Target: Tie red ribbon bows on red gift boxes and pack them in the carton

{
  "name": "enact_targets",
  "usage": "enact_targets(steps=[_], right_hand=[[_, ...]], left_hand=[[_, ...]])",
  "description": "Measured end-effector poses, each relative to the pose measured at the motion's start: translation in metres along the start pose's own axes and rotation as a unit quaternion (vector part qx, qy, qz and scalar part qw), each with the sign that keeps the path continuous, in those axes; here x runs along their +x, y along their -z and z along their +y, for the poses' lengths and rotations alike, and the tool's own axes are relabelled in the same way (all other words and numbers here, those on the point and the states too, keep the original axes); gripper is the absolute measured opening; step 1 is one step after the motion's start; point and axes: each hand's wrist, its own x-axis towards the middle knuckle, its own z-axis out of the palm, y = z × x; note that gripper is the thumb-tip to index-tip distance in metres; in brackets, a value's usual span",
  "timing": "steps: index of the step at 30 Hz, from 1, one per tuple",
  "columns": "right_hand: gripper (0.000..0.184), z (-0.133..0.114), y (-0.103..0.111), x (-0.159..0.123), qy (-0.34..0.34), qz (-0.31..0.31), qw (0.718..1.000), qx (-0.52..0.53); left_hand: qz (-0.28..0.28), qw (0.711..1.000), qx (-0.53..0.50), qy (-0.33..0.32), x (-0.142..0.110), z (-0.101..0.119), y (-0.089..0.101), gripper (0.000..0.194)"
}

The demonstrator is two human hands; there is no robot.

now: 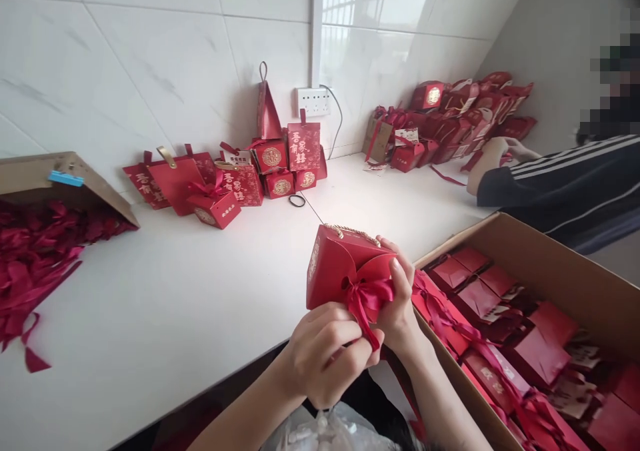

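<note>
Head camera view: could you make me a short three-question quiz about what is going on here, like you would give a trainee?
1. True or false: both hands are on the red gift box.
2. Which hand pinches the ribbon bow at its lower end? A) left hand B) right hand
3. Fill in: the cardboard carton of flat red boxes lies on the person's ____ side.

Key
1. True: both grip it above the white table.
2. A.
3. Right.
</note>
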Motion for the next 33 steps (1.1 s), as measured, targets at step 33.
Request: enact_targets(steps=[33], right_hand=[[0.049, 0.0, 0.152, -0.06, -0.614, 0.135, 0.546, 0.553]], left_hand=[[-0.173, 0.981, -0.08, -0.018, 0.043, 0.031, -0.125, 0.059]])
